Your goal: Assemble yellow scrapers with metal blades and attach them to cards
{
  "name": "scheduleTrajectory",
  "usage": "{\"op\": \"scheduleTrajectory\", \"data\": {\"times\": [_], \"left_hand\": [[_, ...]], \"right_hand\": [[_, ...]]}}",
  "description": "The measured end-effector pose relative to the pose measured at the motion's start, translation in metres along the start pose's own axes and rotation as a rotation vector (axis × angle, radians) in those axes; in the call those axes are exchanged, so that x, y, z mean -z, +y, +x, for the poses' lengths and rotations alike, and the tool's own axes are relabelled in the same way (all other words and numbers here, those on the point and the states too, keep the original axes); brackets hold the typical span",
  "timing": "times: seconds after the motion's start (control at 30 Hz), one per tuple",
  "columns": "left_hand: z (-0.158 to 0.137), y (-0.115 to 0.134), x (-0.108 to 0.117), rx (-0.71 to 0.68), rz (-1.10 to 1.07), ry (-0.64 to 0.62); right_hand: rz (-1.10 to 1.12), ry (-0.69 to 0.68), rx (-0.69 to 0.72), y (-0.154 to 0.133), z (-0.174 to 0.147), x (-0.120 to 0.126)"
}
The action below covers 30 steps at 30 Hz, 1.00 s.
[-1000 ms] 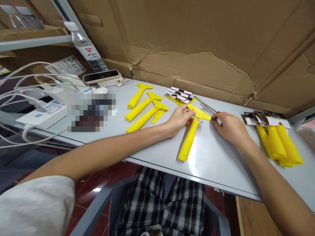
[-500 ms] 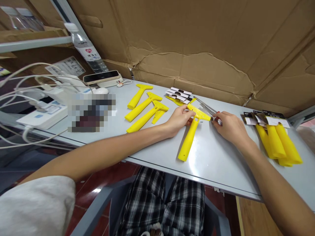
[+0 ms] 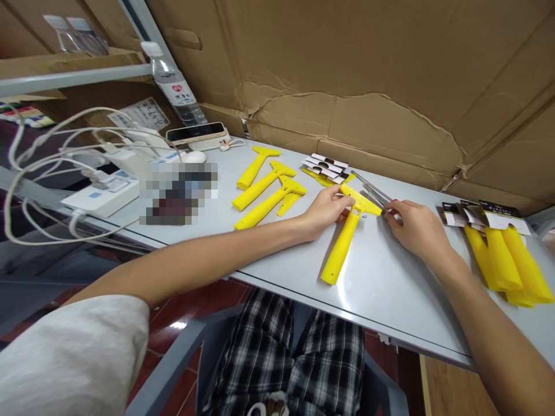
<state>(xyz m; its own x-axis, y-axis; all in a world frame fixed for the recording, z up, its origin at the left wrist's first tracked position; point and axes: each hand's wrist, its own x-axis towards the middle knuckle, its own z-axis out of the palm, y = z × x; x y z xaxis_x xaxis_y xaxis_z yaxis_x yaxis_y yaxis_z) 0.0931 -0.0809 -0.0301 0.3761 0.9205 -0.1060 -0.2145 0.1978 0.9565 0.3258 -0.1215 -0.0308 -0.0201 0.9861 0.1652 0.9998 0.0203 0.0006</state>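
We are holding a yellow scraper by its head in our left hand, over the gray table, our right hand curling by the head's other end, whether it is holding anything we cannot tell, more yellow scrapers lying left

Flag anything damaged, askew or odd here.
The cardboard behind the table looks creased or torn along a ragged, curving line. At left, white cables tangle over a power strip. Beside it, a pixelated patch obscures detail.
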Motion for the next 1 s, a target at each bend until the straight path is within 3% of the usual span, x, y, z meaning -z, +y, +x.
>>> {"op": "scheduleTrajectory", "data": {"times": [0.5,0.63,1.0], "left_hand": [[-0.004,0.005,-0.002,0.012,0.019,-0.003],[-0.003,0.004,-0.002,0.011,0.021,-0.007],[-0.004,0.003,-0.002,0.006,0.011,0.001]], "right_hand": [[0.163,0.175,-0.030,0.006,0.006,-0.004],[0.311,0.249,-0.033,0.001,0.004,-0.001],[0.713,0.241,-0.040,-0.011,-0.004,-0.006]]}}
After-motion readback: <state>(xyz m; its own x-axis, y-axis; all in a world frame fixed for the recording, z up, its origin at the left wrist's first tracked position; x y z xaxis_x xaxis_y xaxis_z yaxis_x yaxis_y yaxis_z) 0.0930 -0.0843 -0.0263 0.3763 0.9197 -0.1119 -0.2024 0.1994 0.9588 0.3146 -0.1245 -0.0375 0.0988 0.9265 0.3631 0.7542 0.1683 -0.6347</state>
